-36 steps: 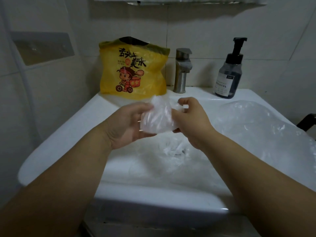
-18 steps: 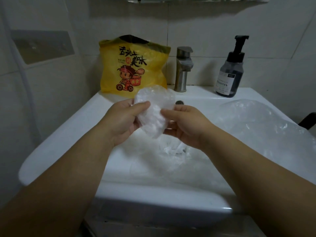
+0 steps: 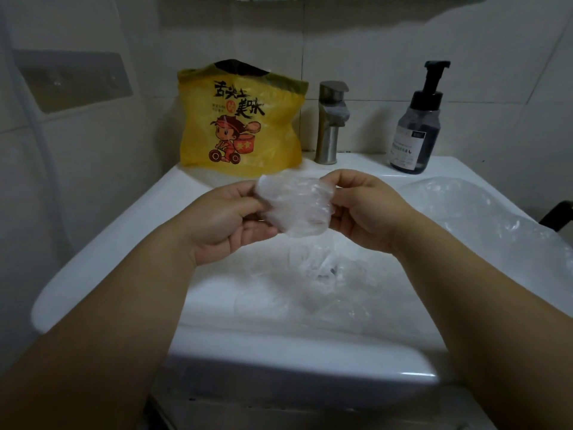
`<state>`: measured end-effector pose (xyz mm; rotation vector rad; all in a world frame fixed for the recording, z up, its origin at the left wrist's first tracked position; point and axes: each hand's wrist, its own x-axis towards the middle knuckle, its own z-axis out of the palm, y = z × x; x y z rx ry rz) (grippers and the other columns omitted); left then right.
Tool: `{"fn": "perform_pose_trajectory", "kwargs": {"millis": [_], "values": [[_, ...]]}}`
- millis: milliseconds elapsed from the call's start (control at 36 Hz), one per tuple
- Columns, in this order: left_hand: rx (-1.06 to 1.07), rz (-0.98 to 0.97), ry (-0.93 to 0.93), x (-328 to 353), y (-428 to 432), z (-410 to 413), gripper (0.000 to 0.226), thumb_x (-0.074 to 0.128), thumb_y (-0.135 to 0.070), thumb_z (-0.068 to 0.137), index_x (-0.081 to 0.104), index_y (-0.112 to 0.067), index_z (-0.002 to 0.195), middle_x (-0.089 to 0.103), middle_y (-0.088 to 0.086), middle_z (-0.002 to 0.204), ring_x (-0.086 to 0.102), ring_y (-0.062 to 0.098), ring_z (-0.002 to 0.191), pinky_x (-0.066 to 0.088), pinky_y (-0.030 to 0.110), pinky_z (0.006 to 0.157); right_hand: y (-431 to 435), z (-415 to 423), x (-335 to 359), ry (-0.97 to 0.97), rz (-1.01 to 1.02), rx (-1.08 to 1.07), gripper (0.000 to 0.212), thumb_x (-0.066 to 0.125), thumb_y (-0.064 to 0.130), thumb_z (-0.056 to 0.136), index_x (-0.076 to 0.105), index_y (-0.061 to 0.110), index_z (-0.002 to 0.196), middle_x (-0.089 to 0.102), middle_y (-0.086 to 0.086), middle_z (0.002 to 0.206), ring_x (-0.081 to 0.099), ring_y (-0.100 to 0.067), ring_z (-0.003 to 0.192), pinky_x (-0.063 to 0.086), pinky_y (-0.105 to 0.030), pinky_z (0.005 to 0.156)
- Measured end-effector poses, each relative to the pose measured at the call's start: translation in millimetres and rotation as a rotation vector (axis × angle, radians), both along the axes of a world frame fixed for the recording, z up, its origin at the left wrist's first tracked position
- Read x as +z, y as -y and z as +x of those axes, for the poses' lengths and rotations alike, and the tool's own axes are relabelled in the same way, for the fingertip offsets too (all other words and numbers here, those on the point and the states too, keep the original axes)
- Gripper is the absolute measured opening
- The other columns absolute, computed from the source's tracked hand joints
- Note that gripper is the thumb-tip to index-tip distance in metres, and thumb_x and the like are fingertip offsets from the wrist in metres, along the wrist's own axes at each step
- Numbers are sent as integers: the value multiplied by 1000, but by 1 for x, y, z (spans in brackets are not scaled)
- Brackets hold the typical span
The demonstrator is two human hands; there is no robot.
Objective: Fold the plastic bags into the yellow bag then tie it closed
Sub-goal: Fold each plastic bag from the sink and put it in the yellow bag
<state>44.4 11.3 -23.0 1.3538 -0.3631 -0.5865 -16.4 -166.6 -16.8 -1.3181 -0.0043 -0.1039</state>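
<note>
- Holding a small clear plastic bag (image 3: 294, 206) between them, the left hand (image 3: 223, 221) and the right hand (image 3: 366, 212) were raised above the basin of a white sink (image 3: 102, 259).
- That bag looked crumpled and folded into a compact, cloudy wad, and it spanned the gap between the two hands.
- Left fingers (image 3: 248, 209) pinched its left edge with thumb against fingertips. The right fingers (image 3: 350, 181) were curled round its right edge, grasping it too.
- Beyond the left fingers, the yellow bag (image 3: 242, 125) stood upright on the sink's back rim. It was printed with black characters and a cartoon rider, and its mouth gaped dark at the top. What it held could not be made out.
- Below the fingers, loose clear bags (image 3: 319, 274) lay rumpled in the basin.
- Right of the right fingers, a large clear bag (image 3: 483, 212) sprawled over the sink's edge.
- Beyond the right fingers stood a metal faucet (image 3: 331, 122) and, further right, a dark pump bottle (image 3: 415, 125).
</note>
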Motion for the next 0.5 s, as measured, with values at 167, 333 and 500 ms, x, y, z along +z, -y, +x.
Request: {"fn": "perform_pose_trajectory", "kwargs": {"millis": [167,333,500], "values": [[33,-19,43,0,1,0,26,44,6,96,65,-5,105,72,11,80,70,13,62,56,19,53,-3,-1,3,-12,-17,22,32,40,-12,92,57,6,71,61,-8,62,60,-19,55,60,-35,63],[119,-66,120,0,4,-1,30,43,8,95,64,-9,80,71,3,71,69,13,67,57,22,59,-3,-7,7,-117,62,172,23,57,30,82,66,10,90,65,-13,103,66,-33,90,52,-49,86],[123,-123,52,3,3,-3,31,35,-8,95,60,1,79,65,11,74,64,22,71,58,29,61,-6,-4,2,-224,-7,105,31,49,32,97,64,5,103,69,-15,99,69,-24,84,60,-35,75]]}}
